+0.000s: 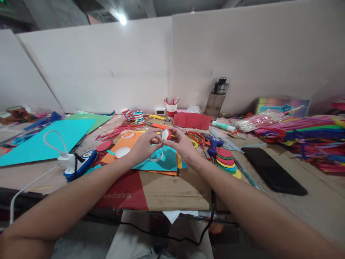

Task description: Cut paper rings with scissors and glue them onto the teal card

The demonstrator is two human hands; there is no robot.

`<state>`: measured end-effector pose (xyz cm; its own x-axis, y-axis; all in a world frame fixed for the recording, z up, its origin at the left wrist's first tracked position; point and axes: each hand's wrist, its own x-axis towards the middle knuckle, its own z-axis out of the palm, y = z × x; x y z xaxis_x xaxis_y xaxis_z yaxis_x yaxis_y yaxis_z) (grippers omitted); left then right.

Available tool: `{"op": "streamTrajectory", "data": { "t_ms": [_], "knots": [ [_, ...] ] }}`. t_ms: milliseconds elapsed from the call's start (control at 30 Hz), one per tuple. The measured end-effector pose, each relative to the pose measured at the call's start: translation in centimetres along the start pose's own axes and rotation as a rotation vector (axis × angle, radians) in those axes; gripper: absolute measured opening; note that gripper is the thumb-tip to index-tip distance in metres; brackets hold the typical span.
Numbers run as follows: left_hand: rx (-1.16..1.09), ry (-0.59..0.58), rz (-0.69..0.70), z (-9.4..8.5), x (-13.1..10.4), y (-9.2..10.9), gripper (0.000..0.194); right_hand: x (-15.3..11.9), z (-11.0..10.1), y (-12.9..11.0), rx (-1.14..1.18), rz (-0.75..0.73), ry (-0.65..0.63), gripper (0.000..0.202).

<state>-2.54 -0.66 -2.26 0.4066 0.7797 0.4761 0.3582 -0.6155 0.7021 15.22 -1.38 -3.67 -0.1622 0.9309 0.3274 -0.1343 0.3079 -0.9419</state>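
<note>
Between my two hands, above the stacked paper, is a small round white piece with a red band (165,135), looking like a small paper cup. My right hand (183,144) grips its right side between thumb and fingers. The fingertips of my left hand (145,145) are pinched together at its left edge. Below them lie turquoise sheets (167,162) and orange sheets (114,153), with a white ring (155,155) on the turquoise. A white round lid-like piece (122,152) sits left of my left hand, and a paler ring (127,134) lies behind it.
A blue glue gun (215,142), coloured paper discs (226,162) and a black phone (273,171) lie to the right. At the back stand a cup of pens (171,109) and a bottle (216,99). A corded blue device (81,165) and turquoise sheet (54,140) are left.
</note>
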Motion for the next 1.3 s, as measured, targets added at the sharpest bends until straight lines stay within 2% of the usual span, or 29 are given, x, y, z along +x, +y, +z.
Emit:
{"op": "streamTrajectory", "data": {
  "t_ms": [100, 200, 333, 500, 633, 767, 933, 1167, 1300],
  "knots": [
    [-0.353, 0.000, -0.238, 0.5, 0.1, 0.8, 0.019, 0.2, -0.1, 0.2, 0.012, 0.010, 0.026, 0.048],
    [-0.730, 0.082, -0.415, 0.8, 0.3, 2.0, 0.026, 0.3, -0.1, 0.2, -0.059, 0.008, 0.050, 0.046],
    [-1.014, 0.042, -0.529, 1.0, 0.9, 2.9, 0.020, 0.2, -0.2, -0.4, -0.346, -0.110, 0.076, 0.043],
    [-1.055, 0.037, -0.548, 1.0, 1.1, 2.1, 0.024, 0.2, 0.0, -0.7, -0.651, -0.321, 0.022, 0.045],
    [-1.092, 0.032, -0.576, 0.8, 0.8, 1.5, 0.020, 0.3, 0.2, -0.9, -0.754, -0.350, -0.011, 0.050],
    [-1.143, 0.002, -0.596, 0.6, 0.6, 1.3, 0.021, 0.3, 0.5, -1.4, -0.773, -0.363, -0.036, 0.047],
    [-1.208, 0.008, -0.635, 0.4, 0.4, 1.3, 0.021, 0.4, 0.8, -1.3, -0.652, -0.352, -0.066, 0.044],
    [-1.283, 0.034, -0.695, 0.4, 0.3, 1.3, 0.019, 0.6, 0.5, -0.8, -0.318, -0.107, -0.056, 0.040],
    [-1.299, 0.055, -0.722, 0.5, 0.4, 1.4, 0.029, 0.5, 0.3, -0.8, -0.245, -0.058, -0.037, 0.042]
  ]
}}
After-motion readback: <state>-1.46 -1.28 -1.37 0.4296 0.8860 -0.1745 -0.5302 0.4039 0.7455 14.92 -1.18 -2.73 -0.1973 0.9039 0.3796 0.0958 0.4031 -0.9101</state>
